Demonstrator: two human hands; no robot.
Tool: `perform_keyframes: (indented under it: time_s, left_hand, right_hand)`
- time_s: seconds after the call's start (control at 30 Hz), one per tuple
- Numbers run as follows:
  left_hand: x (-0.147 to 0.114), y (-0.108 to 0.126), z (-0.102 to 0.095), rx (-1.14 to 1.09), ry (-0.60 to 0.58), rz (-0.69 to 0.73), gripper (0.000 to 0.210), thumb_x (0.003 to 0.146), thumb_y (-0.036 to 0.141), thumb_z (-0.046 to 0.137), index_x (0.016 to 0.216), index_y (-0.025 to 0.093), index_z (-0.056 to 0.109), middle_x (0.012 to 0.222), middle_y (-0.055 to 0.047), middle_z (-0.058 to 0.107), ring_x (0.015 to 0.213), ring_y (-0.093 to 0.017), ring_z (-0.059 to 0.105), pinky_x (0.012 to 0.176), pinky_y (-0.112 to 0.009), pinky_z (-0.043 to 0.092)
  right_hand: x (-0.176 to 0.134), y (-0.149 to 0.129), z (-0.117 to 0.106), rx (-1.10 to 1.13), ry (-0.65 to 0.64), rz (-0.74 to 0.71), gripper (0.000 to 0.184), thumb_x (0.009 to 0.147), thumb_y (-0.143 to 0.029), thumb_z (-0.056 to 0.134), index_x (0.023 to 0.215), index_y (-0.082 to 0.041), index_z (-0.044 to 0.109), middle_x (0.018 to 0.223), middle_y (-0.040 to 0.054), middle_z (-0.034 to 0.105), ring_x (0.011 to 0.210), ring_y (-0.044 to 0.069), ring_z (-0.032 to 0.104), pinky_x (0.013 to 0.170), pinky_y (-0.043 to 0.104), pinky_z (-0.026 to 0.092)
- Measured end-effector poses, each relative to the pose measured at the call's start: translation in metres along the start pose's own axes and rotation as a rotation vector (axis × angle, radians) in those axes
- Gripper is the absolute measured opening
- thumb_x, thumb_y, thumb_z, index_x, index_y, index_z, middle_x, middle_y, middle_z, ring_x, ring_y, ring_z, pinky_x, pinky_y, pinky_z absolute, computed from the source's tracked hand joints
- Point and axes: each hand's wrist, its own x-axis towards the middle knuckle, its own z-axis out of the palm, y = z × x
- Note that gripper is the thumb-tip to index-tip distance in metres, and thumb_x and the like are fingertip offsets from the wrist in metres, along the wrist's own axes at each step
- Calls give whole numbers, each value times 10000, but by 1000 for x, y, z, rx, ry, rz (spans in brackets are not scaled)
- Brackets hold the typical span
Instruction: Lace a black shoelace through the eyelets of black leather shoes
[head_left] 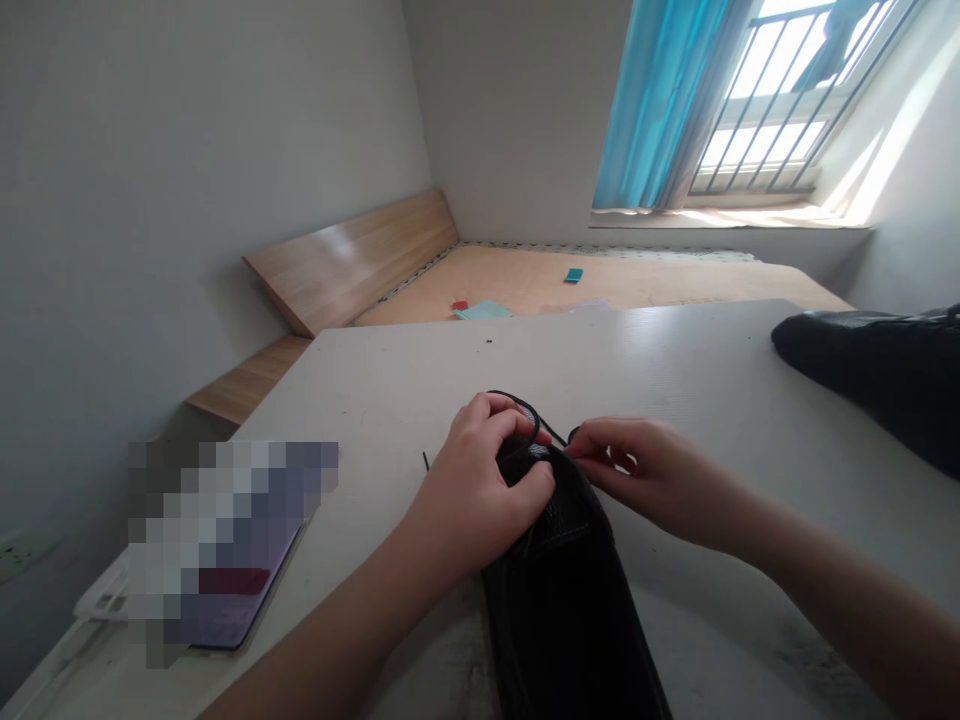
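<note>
A black leather shoe (577, 610) lies on the white table in front of me, running from the bottom edge up to my hands. My left hand (487, 470) is curled over its upper part, thumb and fingers closed around the lacing area. A black shoelace (534, 412) loops up around the left fingers, and a short lace end sticks out left of that hand. At the shoe's right edge, my right hand (619, 455) pinches the dark lace between thumb and forefinger. The fingertips partly hide the eyelets.
Another black shoe (870, 370) lies at the table's right side. A pixelated, flat purplish item (232, 600) is at the left edge of the white table (390, 370). Beyond stand a bed (660, 275) with a wooden headboard (360, 255), a blue curtain (652, 110) and a barred window.
</note>
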Motion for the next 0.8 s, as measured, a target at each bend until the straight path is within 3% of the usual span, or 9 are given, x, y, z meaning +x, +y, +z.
perform_keyframes:
  time_s: [0.17, 0.33, 0.5, 0.8]
  left_hand:
    - [2, 1, 2, 77, -4, -66, 53, 724, 236, 623, 770, 211, 629, 1054, -42, 567, 1091, -243, 524, 1005, -394, 393]
    - [4, 1, 5, 152, -25, -34, 22, 719, 196, 605, 710, 207, 589, 971, -25, 580, 1017, -230, 518, 939, -384, 417]
    - [4, 3, 9, 233, -11, 13, 105, 706, 139, 581, 680, 206, 505, 900, -16, 579, 957, -228, 502, 857, -371, 425]
    - [2, 5, 7, 204, -50, 27, 163, 780, 200, 601, 663, 209, 488, 902, -16, 595, 939, -233, 515, 832, -368, 399]
  right_hand:
    - [3, 0, 7, 279, -7, 120, 274, 815, -417, 562, 733, -163, 625, 643, 7, 549, 608, 130, 437, 554, 261, 339]
    - [5, 5, 12, 541, -48, 205, 331, 738, -483, 662, 701, -162, 587, 567, -28, 473, 536, 105, 407, 507, 241, 307]
    - [5, 8, 11, 608, -57, 253, 333, 710, -465, 717, 707, -151, 607, 547, -25, 512, 518, 100, 451, 498, 234, 329]
    - [4, 11, 11, 655, -95, 226, 334, 722, -441, 753, 776, -134, 631, 602, -12, 566, 562, 106, 499, 547, 243, 379]
